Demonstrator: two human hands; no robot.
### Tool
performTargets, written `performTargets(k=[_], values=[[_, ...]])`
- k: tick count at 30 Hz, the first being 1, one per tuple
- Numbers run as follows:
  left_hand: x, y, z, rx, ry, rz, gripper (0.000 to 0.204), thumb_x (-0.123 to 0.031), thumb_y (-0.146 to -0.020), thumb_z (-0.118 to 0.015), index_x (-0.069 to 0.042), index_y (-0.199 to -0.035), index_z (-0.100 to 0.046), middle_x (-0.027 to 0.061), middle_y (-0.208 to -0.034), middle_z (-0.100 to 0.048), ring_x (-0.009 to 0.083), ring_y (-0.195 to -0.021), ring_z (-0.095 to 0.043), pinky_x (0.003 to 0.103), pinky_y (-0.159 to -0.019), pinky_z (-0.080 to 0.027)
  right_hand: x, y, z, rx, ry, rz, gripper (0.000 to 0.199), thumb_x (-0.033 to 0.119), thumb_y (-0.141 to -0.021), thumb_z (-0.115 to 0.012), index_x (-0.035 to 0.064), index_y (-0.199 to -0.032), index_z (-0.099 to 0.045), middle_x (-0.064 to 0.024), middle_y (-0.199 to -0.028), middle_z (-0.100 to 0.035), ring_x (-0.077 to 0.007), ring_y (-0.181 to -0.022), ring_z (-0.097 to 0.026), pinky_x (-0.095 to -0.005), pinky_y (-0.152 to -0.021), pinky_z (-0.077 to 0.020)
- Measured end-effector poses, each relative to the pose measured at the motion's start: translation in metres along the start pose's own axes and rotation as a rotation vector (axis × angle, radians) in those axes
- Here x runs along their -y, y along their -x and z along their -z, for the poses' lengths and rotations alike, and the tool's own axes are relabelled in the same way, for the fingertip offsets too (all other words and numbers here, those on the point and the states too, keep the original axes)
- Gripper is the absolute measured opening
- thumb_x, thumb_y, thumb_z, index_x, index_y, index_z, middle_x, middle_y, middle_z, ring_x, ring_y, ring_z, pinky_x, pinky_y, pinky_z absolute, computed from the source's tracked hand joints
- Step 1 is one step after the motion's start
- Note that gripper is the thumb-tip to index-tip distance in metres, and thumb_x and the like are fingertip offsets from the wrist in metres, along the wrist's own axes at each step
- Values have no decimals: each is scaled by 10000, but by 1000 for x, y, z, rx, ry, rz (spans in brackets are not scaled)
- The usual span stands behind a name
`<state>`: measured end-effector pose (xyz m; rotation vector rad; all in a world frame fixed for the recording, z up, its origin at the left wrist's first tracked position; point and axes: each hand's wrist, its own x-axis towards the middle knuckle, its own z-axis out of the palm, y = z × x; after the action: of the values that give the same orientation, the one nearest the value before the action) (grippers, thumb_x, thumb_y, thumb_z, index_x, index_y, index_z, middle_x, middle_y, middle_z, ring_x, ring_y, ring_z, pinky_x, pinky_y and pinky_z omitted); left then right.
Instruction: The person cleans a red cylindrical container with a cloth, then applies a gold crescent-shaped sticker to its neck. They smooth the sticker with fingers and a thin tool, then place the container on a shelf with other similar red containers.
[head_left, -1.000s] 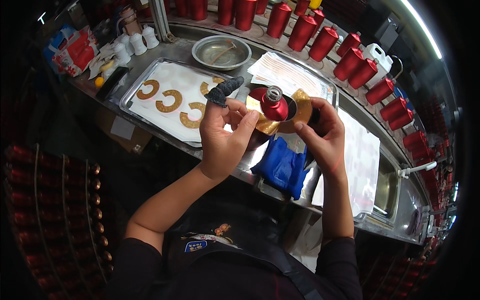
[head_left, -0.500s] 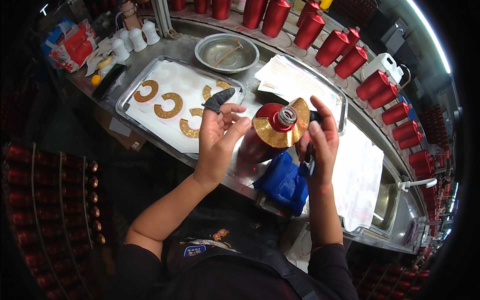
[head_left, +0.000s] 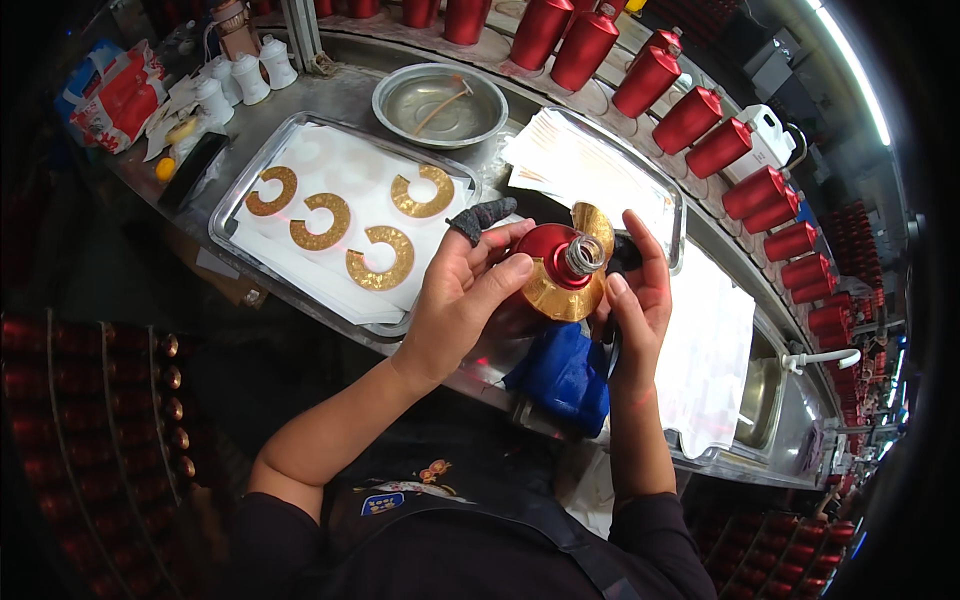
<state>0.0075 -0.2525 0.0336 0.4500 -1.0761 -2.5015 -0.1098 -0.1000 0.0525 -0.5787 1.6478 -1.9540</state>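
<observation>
A red metal bottle (head_left: 543,241) with a bare threaded neck is held upright, slightly tilted, between my hands. A gold C-shaped label (head_left: 556,298) lies around its shoulder. My left hand (head_left: 455,305) is closed on the bottle's left side, thumb at the label's edge; a dark cover wraps its index finger. My right hand (head_left: 640,310) grips the right side, its thumb by the label and its other fingers partly hidden. A dark, narrow item shows under the right palm; I cannot tell what it is. Below the bottle lies a blue cloth (head_left: 562,380).
On the left, a metal tray (head_left: 225,200) bears white sheets and several gold C-shaped labels (head_left: 380,258). Behind it stands a metal basin (head_left: 385,105) with a stick. White papers (head_left: 580,165) lie on another tray. Red bottles (head_left: 690,118) line the far shelf; a tap (head_left: 820,358) is right.
My left hand has closed in from apart and now touches the bottle. The gold label's far end stands higher beside the neck. The whole view has shifted slightly.
</observation>
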Motion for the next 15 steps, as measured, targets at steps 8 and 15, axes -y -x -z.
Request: performTargets(k=[8, 15], values=[[-1, 5, -3, 23, -80, 5, 472, -101, -936, -681, 35, -1305, -420, 216, -1427, -499, 200, -1274, -531, 340, -1080, -441, 3, 9, -11, -18, 112, 56, 855, 126, -803, -822, -16, -1499, -346, -155, -1427, -450, -193, -1081, -650, -280, -880, -566], [-2, -14, 6, -39, -28, 34, 498, -114, -934, -703, 44, -1318, -427, 230, -1404, -514, 181, -1236, -552, 321, -1047, -470, -6, -7, -14, -25, 97, 11, 817, 151, -835, -792, -12, -1500, -347, -158, -1447, -440, -205, -1153, -617, -307, -938, -547]])
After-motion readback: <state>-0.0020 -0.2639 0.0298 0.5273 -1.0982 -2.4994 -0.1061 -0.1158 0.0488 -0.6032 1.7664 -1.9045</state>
